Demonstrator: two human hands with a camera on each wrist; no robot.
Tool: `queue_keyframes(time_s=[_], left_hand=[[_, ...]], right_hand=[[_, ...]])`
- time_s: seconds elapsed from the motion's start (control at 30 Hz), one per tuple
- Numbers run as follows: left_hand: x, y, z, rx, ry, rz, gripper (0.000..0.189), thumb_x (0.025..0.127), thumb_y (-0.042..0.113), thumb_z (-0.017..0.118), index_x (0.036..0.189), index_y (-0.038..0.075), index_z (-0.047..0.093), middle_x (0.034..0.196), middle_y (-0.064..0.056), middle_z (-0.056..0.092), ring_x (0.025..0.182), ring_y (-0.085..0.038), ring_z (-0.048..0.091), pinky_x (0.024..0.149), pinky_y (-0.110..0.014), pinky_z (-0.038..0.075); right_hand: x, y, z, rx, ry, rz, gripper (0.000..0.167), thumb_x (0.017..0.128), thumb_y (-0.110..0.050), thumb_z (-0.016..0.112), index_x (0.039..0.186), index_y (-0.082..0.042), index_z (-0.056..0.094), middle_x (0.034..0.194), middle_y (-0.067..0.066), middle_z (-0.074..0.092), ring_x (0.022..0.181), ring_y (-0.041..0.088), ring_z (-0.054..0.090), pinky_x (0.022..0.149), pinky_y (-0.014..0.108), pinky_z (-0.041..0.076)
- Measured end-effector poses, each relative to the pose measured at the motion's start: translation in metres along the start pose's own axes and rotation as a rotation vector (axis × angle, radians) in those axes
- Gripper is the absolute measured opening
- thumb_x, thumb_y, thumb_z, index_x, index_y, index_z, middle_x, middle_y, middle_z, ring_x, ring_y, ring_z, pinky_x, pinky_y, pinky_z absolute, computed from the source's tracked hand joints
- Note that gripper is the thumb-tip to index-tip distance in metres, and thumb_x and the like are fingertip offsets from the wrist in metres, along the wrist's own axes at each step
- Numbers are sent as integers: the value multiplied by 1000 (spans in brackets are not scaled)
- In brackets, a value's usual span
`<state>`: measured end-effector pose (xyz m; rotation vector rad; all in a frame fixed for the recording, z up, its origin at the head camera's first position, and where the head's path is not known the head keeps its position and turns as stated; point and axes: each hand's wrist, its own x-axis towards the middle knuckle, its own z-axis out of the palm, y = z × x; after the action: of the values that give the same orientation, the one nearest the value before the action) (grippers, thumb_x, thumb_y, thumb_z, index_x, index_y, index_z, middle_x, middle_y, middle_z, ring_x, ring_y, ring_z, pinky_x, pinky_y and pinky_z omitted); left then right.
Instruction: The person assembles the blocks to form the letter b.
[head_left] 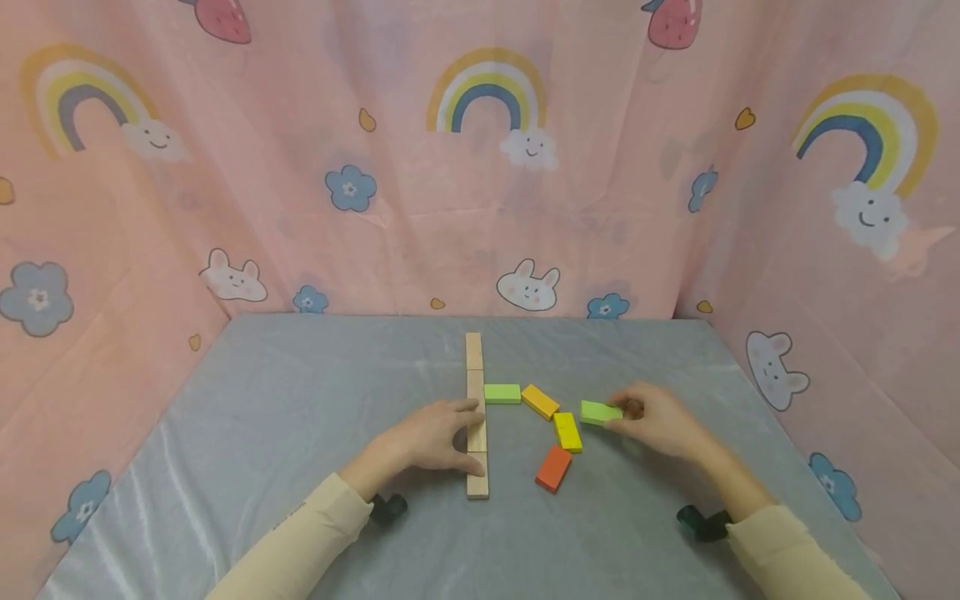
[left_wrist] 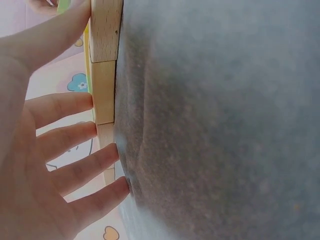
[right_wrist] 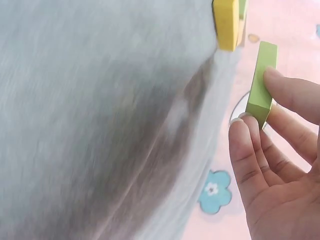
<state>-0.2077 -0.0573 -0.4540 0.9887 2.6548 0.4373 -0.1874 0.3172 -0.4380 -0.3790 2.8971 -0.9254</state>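
Note:
A straight row of plain wooden blocks [head_left: 475, 387] lies end to end down the middle of the table. My left hand [head_left: 438, 435] touches this row with spread, fairly straight fingers; the left wrist view shows the thumb and fingertips against the wooden blocks [left_wrist: 103, 92]. From the row's right side a curve of colored blocks runs out: light green [head_left: 502, 394], orange-yellow [head_left: 540, 401], yellow [head_left: 567, 432] and red-orange [head_left: 553, 468]. Right of the yellow block, my right hand [head_left: 660, 421] pinches another light green block [right_wrist: 262, 82] by one end, between thumb and fingers.
A grey cloth [head_left: 315, 400] covers the table. Pink patterned curtains [head_left: 420, 233] stand behind it and on both sides. Dark objects show at the left wrist [head_left: 389, 507] and the right wrist [head_left: 703, 523].

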Motion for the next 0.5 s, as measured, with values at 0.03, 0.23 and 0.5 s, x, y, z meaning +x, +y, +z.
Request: queue_keyframes(time_s=[0.03, 0.23, 0.5], left_hand=[[0, 0, 0, 0, 1, 0, 83, 83, 60, 77, 149, 14, 54, 162, -8, 36, 145, -32, 39, 115, -48, 38], [0, 0, 0, 1, 12, -3, 84, 81, 61, 78, 148, 14, 55, 161, -8, 39, 144, -31, 41, 114, -47, 39], [-1, 3, -1, 7, 15, -9, 85, 81, 61, 78, 148, 14, 56, 160, -8, 40, 144, -32, 42, 114, -48, 39]], right_hand=[[0, -3, 1, 3, 2, -7, 33, 88, -25, 81, 113, -5, 73, 101, 4, 65, 87, 20, 56, 72, 33, 51], [-1, -15, 8, 0, -3, -44, 31, 87, -25, 83, 111, -7, 74, 98, 1, 64, 85, 18, 55, 71, 32, 50], [-2, -34, 13, 13, -4, -99, 26, 87, -20, 82, 109, -8, 74, 96, -1, 63, 84, 17, 55, 71, 31, 51]])
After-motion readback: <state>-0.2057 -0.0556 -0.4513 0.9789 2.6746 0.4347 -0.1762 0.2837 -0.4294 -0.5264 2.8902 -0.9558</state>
